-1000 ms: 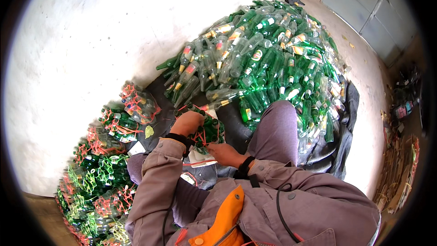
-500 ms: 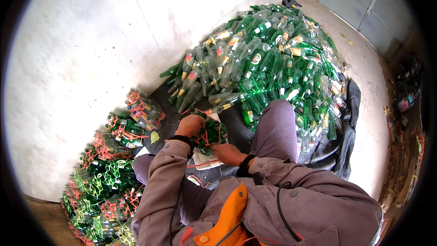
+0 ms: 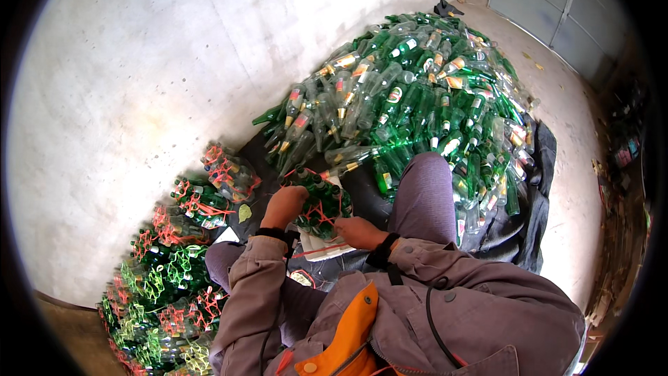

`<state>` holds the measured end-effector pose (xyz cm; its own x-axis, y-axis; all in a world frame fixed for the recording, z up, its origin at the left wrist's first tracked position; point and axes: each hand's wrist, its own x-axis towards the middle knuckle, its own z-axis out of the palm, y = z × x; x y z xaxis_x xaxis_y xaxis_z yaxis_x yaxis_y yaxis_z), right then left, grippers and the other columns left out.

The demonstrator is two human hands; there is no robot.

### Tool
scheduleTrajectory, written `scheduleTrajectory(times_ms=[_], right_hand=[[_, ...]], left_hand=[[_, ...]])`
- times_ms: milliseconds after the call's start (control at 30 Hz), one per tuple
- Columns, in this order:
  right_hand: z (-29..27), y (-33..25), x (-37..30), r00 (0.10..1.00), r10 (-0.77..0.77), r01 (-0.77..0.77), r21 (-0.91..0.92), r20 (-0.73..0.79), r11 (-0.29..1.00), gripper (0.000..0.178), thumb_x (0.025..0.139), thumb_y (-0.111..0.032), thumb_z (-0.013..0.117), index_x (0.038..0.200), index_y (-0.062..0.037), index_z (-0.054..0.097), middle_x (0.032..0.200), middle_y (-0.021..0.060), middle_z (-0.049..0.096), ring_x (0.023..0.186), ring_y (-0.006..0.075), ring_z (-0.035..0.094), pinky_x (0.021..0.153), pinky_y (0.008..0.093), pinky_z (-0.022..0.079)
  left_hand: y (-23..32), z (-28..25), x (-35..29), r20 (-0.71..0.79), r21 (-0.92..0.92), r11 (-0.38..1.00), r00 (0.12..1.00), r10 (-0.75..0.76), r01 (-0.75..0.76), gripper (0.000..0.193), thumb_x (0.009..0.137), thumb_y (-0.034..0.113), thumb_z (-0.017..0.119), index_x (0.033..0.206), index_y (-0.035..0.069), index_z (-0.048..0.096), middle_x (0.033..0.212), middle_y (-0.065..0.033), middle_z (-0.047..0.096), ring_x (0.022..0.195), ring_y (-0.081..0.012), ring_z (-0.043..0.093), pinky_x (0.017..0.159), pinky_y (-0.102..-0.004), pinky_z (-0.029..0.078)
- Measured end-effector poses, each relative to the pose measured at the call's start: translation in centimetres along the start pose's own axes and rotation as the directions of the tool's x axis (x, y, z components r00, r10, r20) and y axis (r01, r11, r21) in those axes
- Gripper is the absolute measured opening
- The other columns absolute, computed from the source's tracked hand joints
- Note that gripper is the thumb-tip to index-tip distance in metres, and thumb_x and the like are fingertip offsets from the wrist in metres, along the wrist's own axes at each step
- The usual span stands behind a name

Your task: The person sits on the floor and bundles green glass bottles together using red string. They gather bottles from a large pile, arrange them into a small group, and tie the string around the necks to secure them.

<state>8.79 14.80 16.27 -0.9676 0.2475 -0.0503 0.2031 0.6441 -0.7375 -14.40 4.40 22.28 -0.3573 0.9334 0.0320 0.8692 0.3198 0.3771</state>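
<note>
Between my knees stands a bundle of green glass bottles [image 3: 323, 198], necks up, with a red plastic strap [image 3: 321, 213] crossing over it. My left hand [image 3: 285, 205] is closed at the bundle's left side; its fingertips are partly hidden, and it seems to grip the strap there. At the near right side, my right hand [image 3: 358, 232] pinches the strap against the bottles. Beneath the bundle lies a white board [image 3: 321, 249], and a loose red strip runs along its near edge.
A large heap of loose green and clear bottles [image 3: 417, 90] lies ahead on a black sheet [image 3: 541, 188]. Strapped bottle bundles [image 3: 174, 264] line the white wall [image 3: 139, 83] at left. A metal door [image 3: 536, 0] stands far right, with stacked brownish material [image 3: 616, 264] along the right side.
My left hand has shifted down and left, off the bundle's top, uncovering more bottle necks. My right hand stays at the near right side. The whole view has shifted slightly.
</note>
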Motion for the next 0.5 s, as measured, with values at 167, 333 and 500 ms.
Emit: scheduleTrajectory(times_ms=[167,333,500], right_hand=[[-0.5,-0.2,0.2,0.998,0.015,0.003,0.271,-0.067,0.963,0.02,0.097,-0.022,0.055,0.096,-0.0048,0.065,0.084,0.0162,0.064,0.077,0.0299,0.064,0.07,0.0404,0.049],[-1.6,-2.0,0.7,0.999,0.045,-0.029,0.633,-0.009,0.773,0.023,0.096,-0.022,0.058,0.093,0.0,0.064,0.081,0.0051,0.06,0.079,0.0129,0.058,0.073,0.031,0.047],[-2.6,-2.7,0.6,0.994,0.105,-0.046,0.775,-0.026,0.631,0.021,0.099,-0.02,0.058,0.092,-0.0007,0.065,0.084,0.0002,0.062,0.081,0.0095,0.056,0.078,0.0267,0.047]], left_hand=[[3.2,-0.5,-3.3,0.03,-0.042,0.991,0.991,0.129,-0.128,0.016,0.076,0.017,0.068,0.088,0.008,0.072,0.085,-0.0126,0.07,0.096,-0.0377,0.064,0.082,-0.0468,0.051],[4.1,2.9,-5.2,0.038,-0.023,0.997,0.997,0.074,-0.073,0.031,0.071,0.015,0.074,0.101,0.01,0.07,0.098,-0.0111,0.067,0.103,-0.0347,0.061,0.087,-0.0439,0.051],[4.7,1.8,-4.4,0.106,-0.042,0.999,0.994,0.004,0.001,0.032,0.069,0.013,0.075,0.101,0.009,0.069,0.095,-0.011,0.068,0.103,-0.0343,0.06,0.087,-0.044,0.05]])
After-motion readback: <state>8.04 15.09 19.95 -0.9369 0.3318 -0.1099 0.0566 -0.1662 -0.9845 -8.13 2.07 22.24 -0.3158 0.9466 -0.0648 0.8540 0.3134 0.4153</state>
